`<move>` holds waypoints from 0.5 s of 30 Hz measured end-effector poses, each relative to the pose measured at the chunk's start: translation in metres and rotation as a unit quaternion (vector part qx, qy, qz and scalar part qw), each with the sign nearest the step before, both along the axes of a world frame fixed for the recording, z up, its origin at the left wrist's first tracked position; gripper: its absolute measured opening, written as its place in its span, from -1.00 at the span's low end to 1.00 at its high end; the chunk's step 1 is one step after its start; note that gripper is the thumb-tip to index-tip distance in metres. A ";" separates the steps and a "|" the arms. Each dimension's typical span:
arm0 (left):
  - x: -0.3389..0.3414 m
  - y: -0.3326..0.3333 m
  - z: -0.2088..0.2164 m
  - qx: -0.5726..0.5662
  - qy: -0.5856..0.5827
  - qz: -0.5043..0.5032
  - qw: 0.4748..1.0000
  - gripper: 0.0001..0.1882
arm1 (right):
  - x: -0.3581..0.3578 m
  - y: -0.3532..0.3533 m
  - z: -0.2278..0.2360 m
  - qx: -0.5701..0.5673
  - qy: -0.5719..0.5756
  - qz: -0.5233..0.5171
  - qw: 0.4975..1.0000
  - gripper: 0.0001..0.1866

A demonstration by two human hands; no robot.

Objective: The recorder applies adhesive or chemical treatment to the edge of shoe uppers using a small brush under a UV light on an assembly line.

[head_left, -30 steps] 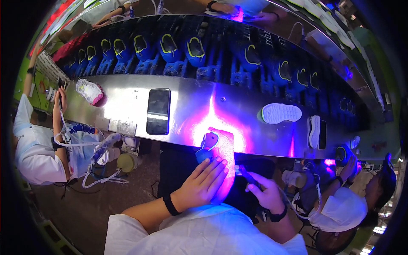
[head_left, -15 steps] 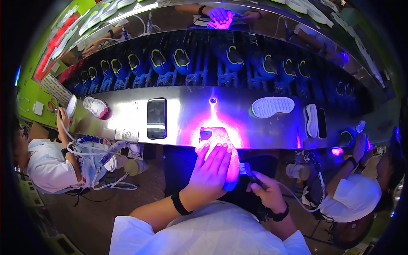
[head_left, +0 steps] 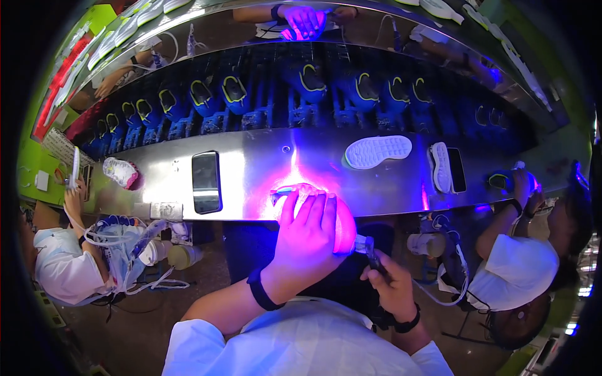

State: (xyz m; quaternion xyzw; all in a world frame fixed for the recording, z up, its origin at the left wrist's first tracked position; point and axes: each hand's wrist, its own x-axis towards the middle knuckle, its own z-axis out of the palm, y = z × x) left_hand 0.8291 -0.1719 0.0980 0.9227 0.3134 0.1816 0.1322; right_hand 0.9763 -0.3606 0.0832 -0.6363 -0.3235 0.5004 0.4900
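Observation:
Under a pink-violet light at the bench's front edge, a shoe upper [head_left: 345, 230] lies beneath my left hand [head_left: 305, 233]. The fingers of that hand are bent over its top and side, hiding much of it; part of its opening shows past the fingertips. My right hand [head_left: 390, 285] grips the dark handle of a brush [head_left: 370, 250], to which a thin hose seems to run. The brush's pale bristles are at the shoe's near right end, touching it or very close; I cannot tell which.
On the metal bench [head_left: 251, 150] lie a phone [head_left: 206, 182], a white sole [head_left: 378, 152], another sole [head_left: 441, 167] beside a second phone [head_left: 457, 169], and a pink-white piece [head_left: 120, 172]. Behind runs a rack of dark shoes [head_left: 311, 81]. People sit at left [head_left: 72, 263] and right [head_left: 520, 269].
The whole view has swung, so bench things sit further left. The shoe has turned a little under my left hand, which now covers more of it. The brush stays at its near right end.

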 end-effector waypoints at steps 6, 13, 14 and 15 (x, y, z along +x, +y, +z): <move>0.008 0.026 0.000 -0.060 -0.036 0.011 0.997 -0.16 | 0.030 0.028 0.008 0.019 -0.163 0.029 0.986 -0.54; 0.009 0.062 0.002 -0.149 -0.043 -0.008 0.988 -0.15 | 0.047 0.079 0.020 0.055 -0.324 0.065 0.942 -0.57; 0.008 0.067 0.002 -0.178 -0.035 -0.007 0.983 -0.15 | 0.046 0.085 0.021 0.046 -0.326 0.062 0.942 -0.57; 0.006 0.070 -0.001 -0.179 -0.036 -0.001 0.983 -0.15 | 0.046 0.091 0.015 0.071 -0.342 0.057 0.935 -0.57</move>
